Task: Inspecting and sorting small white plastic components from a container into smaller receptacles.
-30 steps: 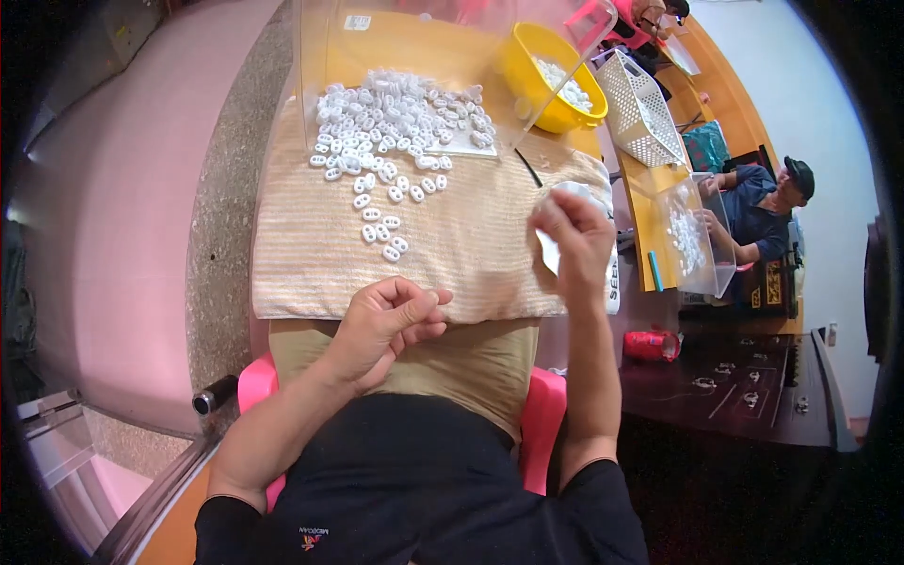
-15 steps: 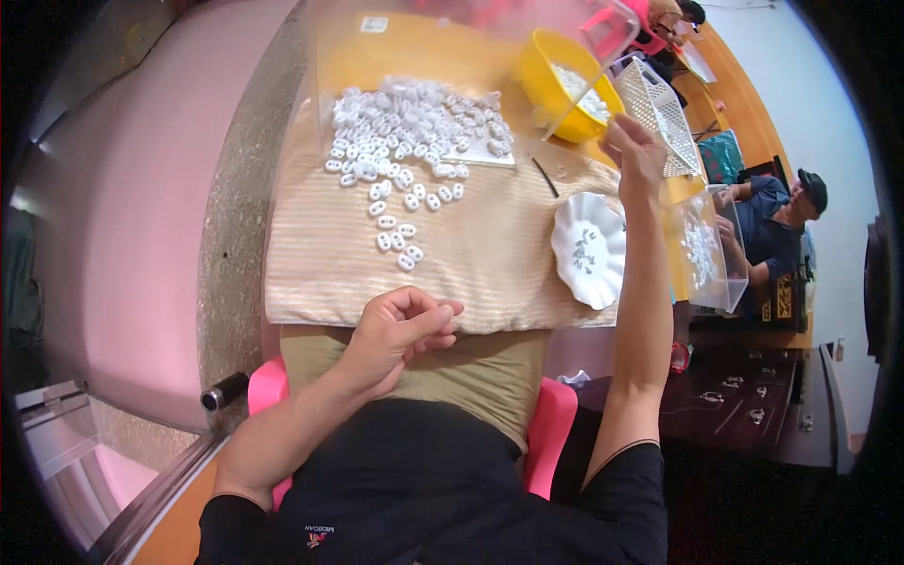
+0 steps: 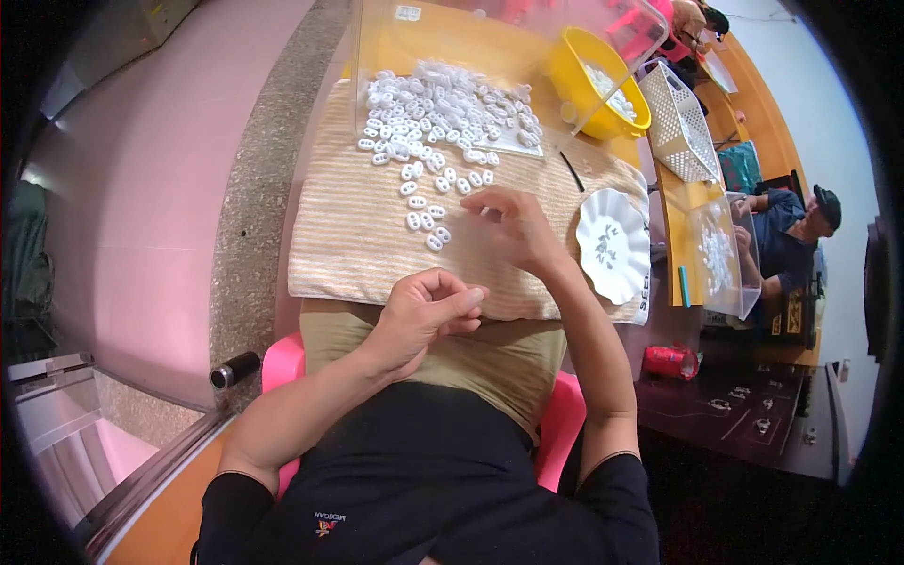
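Note:
My left hand is above the towel's near edge, thumb and forefinger pinched together; whatever they hold, if anything, is too small to make out. My right hand hovers over the middle of the striped beige towel, its fingers curved and apart, a little blurred, with nothing seen in them. Just left of it lie several loose small white oval plastic pieces with two holes. They trail down from a large heap of the same pieces. Right of my right hand sits a white scalloped dish with small grey bits in it.
Beyond the towel stand a yellow bowl with white pieces inside and a white perforated basket. A clear plastic bin holds more pieces at right, near a person in a cap. A thin black stick lies on the towel.
My right hand has come back from beside the yellow bowl, moving left and nearer, to the loose white pieces. My left hand keeps its pinch. The whole view has shifted slightly.

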{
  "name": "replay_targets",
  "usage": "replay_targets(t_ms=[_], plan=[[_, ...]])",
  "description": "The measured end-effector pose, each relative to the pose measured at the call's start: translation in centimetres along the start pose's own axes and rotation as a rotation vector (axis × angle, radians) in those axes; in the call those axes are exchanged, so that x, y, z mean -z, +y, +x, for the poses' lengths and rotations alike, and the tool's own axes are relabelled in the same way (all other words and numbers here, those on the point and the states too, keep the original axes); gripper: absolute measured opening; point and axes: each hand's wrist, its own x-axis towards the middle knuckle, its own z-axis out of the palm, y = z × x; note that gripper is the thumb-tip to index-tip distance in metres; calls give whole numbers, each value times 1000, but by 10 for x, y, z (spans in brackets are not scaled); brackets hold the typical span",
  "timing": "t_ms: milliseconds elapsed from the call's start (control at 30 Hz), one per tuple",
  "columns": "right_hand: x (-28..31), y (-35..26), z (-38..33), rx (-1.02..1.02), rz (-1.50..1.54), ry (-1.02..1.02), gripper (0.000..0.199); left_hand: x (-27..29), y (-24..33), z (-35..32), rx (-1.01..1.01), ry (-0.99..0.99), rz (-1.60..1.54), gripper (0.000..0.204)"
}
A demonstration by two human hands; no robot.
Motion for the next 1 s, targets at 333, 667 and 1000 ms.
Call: replay_targets(t_ms=[333, 667, 1000], plan=[[21, 25, 16, -100, -387, 340, 29, -2, 5, -4, 2, 22, 29, 7], [44, 48, 43, -247, -698, 265, 40, -3, 5, -4, 6, 37, 42, 10], [43, 63, 47, -314, -589, 350, 30, -3, 5, -3, -1, 18, 25, 10]])
